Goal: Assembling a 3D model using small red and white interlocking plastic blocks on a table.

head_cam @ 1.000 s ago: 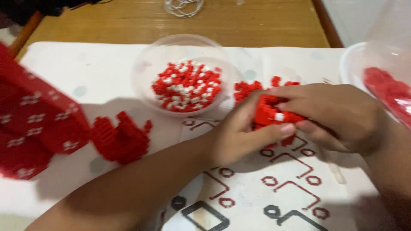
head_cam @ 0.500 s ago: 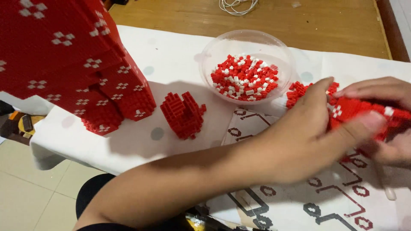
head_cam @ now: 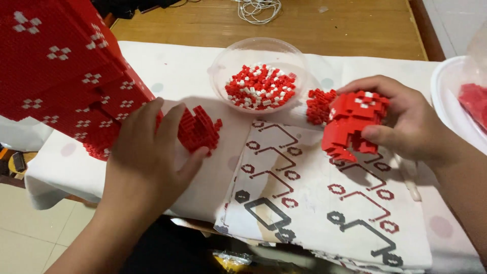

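Head view, left hand: the left hand [head_cam: 144,152] lies at lower left of the frame, palm down, fingers spread apart. The fingertips touch a small red brick piece [head_cam: 200,129] that rests on the cloth; the hand is laid over it, not closed on it.

Head view, right hand: the right hand [head_cam: 406,122] sits at centre right. Thumb and fingers are clamped together on a red brick model [head_cam: 352,124], held just above the cloth.

Red brick model: red with a few white bricks on its upper face; irregular shape with a stepped lower edge.

Small red brick piece: left of centre, just below the bowl and beside the large structure.

Large red brick structure [head_cam: 56,71]: fills the upper left corner; red wall with small white cross patterns. Its lower edge is next to the left hand.

Clear bowl [head_cam: 219,66]: upper centre, round, transparent, with loose red and white bricks inside.

Loose brick cluster [head_cam: 318,104]: red, on the cloth between the bowl and the right hand, just beside the held model.

Second clear container [head_cam: 441,96]: right edge of the frame, red pieces inside, partly cut off.

Patterned cloth [head_cam: 314,203]: white, printed with red and black line shapes, lower centre.

Wooden tabletop [head_cam: 355,30]: top of the frame, with a white cable [head_cam: 258,9] on it.
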